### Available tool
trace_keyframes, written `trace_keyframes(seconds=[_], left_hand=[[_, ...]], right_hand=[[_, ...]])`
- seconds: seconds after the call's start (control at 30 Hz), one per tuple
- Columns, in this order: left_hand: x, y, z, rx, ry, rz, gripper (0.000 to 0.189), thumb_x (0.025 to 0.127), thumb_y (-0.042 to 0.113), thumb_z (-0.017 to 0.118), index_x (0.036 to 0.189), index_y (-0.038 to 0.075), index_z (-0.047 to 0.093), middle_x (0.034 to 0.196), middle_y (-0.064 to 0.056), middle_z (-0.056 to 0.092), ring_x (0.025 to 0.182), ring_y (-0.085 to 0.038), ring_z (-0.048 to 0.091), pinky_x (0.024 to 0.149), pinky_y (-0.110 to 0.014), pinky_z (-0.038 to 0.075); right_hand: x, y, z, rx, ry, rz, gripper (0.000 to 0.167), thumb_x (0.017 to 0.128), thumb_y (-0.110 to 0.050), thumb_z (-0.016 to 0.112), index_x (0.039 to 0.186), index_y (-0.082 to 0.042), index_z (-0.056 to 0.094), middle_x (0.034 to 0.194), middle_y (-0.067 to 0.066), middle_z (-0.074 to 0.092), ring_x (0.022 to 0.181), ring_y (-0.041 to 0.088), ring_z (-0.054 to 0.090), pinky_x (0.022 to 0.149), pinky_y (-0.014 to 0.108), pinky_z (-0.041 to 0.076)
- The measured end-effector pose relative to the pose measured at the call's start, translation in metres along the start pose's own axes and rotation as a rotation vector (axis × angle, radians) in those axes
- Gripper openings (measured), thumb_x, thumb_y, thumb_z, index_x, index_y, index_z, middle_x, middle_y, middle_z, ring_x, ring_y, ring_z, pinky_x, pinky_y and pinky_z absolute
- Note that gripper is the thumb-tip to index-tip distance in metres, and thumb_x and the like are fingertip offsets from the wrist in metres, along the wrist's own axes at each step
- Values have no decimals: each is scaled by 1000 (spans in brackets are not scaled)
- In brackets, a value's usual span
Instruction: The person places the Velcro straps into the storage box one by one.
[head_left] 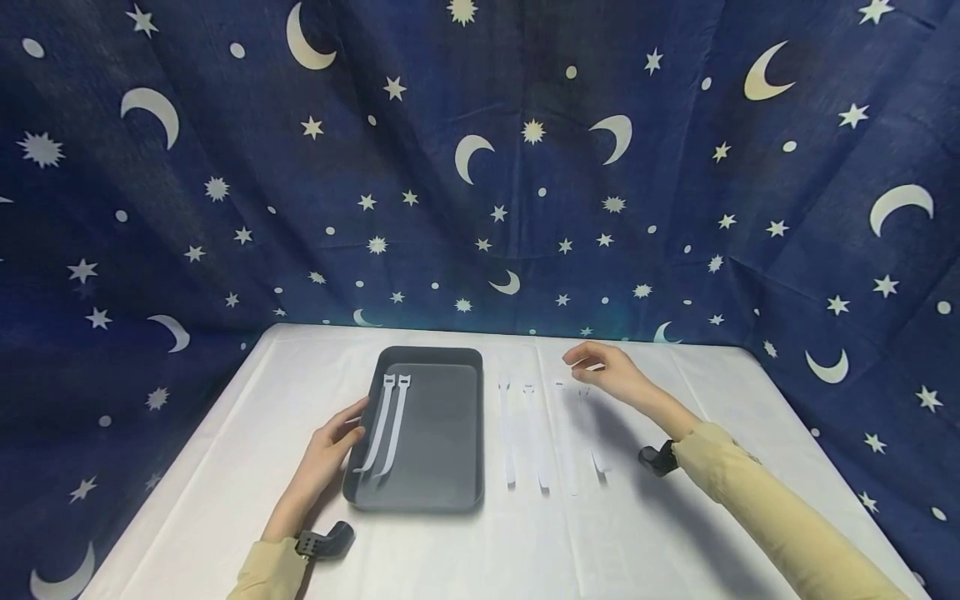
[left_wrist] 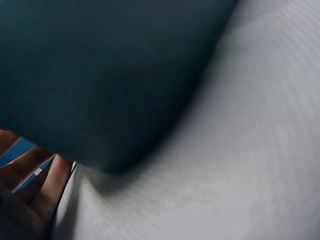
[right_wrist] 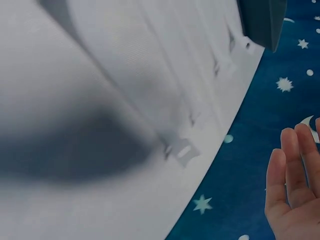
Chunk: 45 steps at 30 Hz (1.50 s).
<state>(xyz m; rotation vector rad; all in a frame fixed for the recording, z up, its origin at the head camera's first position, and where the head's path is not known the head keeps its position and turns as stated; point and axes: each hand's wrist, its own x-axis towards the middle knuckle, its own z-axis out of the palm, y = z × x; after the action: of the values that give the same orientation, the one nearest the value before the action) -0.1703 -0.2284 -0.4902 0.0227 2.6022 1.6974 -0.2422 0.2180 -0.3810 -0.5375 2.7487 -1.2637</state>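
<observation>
A dark grey tray (head_left: 442, 433) lies on the table, with two white slotted cable straps (head_left: 395, 425) side by side along its left half. My left hand (head_left: 326, 454) rests its fingertips at the tray's left wall. In the left wrist view, the fingers (left_wrist: 55, 185) of that hand reach past the tray corner (left_wrist: 110, 75). Right of the tray, several more white straps (head_left: 537, 437) lie in a row, pale against the cloth. Over the far end of the rightmost strap (head_left: 596, 462) hovers my right hand (head_left: 615, 375), fingers loosely bent, holding nothing.
White cloth (head_left: 420, 558) covers the table. Behind it hangs a dark blue curtain (head_left: 420, 275) with moons and stars, close to the far edge. A slotted strap end (right_wrist: 185, 151) lies near the table edge in the right wrist view. Black cameras sit on both wrists.
</observation>
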Motion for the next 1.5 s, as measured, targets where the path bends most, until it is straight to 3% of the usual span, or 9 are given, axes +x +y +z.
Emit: trace_keyframes(seconds=[0.6,0.87,1.5], left_hand=[[-5,2,-3,0,3,1,48,99,21,49,147,20,40,154,-11,38,136,-40,43,113,-61,33],[-3,2,-1,57,14,-30,49,99,23,48,147,25,38,154,-10,38,138,-39,41,113,-62,32],[-1,-1,4,35,28,-26,50,97,19,49,146,26,41,152,-8,41,136,-37,44,113,-62,32]], right_hand=[[-3,51,1,-5,75,30,24,88,1,62,112,5,63,110,26,66,98,34,65,80,25,53],[1,63,5,34,86,95,27,88,0,61,115,6,61,114,28,64,99,33,64,76,22,53],[5,90,15,7,96,172,27,88,-3,61,113,5,63,115,27,65,100,36,63,72,25,51]])
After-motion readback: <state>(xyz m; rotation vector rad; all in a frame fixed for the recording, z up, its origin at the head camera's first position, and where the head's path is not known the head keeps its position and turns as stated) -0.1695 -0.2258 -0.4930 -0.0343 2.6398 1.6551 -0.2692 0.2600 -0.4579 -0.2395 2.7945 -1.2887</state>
